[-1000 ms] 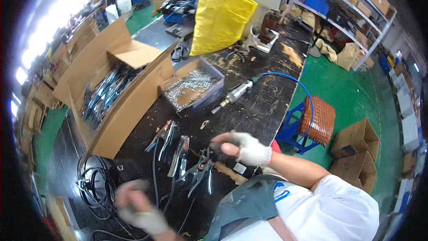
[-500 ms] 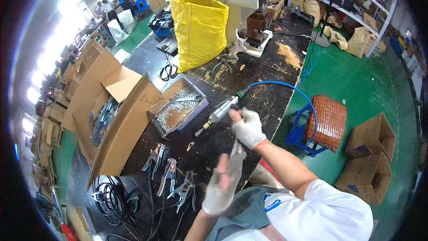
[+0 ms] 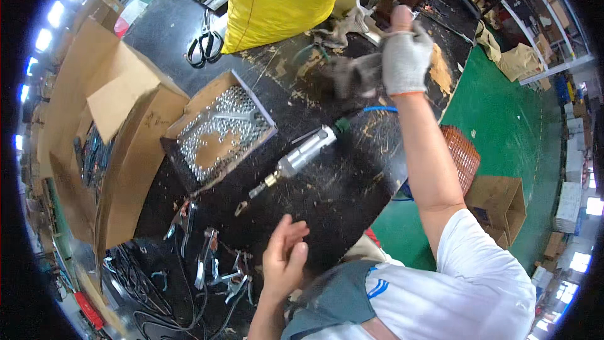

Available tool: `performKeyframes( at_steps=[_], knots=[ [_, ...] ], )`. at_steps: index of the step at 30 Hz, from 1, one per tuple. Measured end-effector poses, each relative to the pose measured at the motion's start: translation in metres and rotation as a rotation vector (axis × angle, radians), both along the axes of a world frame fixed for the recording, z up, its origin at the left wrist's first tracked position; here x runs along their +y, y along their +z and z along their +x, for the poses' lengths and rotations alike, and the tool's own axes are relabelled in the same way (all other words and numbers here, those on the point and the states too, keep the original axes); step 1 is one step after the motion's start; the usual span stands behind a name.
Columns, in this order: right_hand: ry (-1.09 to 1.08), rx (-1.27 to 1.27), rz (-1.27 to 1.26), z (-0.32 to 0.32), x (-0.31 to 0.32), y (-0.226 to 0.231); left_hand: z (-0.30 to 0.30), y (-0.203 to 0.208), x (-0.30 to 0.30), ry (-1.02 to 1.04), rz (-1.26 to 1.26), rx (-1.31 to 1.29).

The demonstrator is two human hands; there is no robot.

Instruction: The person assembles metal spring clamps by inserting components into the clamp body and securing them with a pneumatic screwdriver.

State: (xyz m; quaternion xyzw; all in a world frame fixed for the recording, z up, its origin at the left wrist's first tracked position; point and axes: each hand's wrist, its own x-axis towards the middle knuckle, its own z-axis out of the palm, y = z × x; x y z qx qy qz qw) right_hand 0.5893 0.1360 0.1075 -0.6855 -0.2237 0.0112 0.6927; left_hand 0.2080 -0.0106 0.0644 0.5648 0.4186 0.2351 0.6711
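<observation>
The gloved right hand (image 3: 406, 56) grips a blurred grey glove (image 3: 352, 75) hanging left; the bare left hand (image 3: 284, 261) is open, holding nothing.

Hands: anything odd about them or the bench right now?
Only the right hand is gloved; the left hand is bare, its grey glove dangling blurred from the right. The air tool lies loose on the scuffed black bench, the small parts box askew.
</observation>
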Motion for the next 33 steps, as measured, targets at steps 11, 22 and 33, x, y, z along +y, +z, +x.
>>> performKeyframes(
  at_steps=[11, 22, 33],
  knots=[
    [0.066, -0.264, -0.393, 0.111, -0.031, -0.033, 0.039, 0.048, -0.01, 0.191, -0.174, 0.264],
    [0.287, -0.612, -0.763, 0.097, -0.02, -0.05, 0.023, 0.12, -0.104, 0.476, -0.148, 0.575],
    [1.937, 1.025, -0.386, -0.182, -0.169, 0.096, 0.066, 0.151, -0.044, 1.22, 0.422, 0.483]
  ],
)
